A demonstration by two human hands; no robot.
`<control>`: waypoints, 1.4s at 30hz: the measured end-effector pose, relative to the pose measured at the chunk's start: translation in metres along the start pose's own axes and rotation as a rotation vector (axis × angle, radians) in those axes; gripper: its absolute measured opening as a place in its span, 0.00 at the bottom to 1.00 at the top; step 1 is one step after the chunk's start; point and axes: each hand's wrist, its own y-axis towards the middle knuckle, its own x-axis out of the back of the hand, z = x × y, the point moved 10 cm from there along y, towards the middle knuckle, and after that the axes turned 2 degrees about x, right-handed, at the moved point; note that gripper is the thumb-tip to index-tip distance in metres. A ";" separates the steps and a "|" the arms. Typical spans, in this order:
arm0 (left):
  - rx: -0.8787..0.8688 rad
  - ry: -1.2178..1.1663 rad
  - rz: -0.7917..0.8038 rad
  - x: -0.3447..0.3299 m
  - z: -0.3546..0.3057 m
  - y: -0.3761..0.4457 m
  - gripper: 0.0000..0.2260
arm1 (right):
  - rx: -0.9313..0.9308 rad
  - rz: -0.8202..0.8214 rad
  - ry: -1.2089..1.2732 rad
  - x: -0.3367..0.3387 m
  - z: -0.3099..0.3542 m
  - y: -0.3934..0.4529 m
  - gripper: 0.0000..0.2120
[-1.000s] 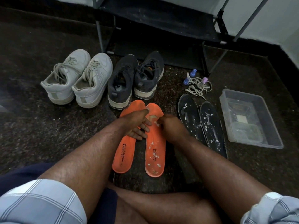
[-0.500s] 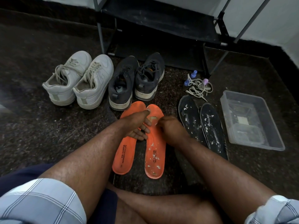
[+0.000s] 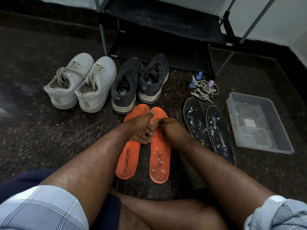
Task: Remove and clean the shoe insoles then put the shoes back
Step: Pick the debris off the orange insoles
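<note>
Two orange insoles lie side by side on the dark floor: the left orange insole (image 3: 129,160) looks plain, while the right orange insole (image 3: 160,163) is flecked with white bits. My left hand (image 3: 143,131) rests across both, fingers spread. My right hand (image 3: 169,130) is curled, with its fingertips pinched at a pale patch near the toe of the right orange insole. Two black insoles (image 3: 207,128) with white flecks lie to the right. Behind stand a pair of white sneakers (image 3: 79,85) and a pair of dark grey sneakers (image 3: 137,85).
A clear plastic container (image 3: 232,113) sits at the right. Loose laces (image 3: 204,90) and small blue and pink caps lie near a black shoe rack (image 3: 166,22) against the wall. My bare legs fill the foreground.
Both hands stay on the orange insoles; my right fingertips have crept slightly toward the toe end. Nothing else has moved.
</note>
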 end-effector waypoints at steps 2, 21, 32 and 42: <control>-0.004 -0.001 -0.012 0.002 0.000 0.000 0.32 | -0.069 -0.031 -0.028 0.001 -0.017 -0.001 0.11; 0.002 0.012 0.016 -0.001 0.000 0.000 0.33 | -0.031 0.137 0.071 -0.008 0.012 -0.017 0.12; -0.073 0.024 -0.017 -0.001 -0.009 0.004 0.30 | -0.191 0.016 0.240 0.041 -0.011 -0.040 0.05; -0.072 0.031 0.015 -0.002 -0.008 0.004 0.29 | -0.384 -0.121 0.354 0.046 -0.047 -0.046 0.06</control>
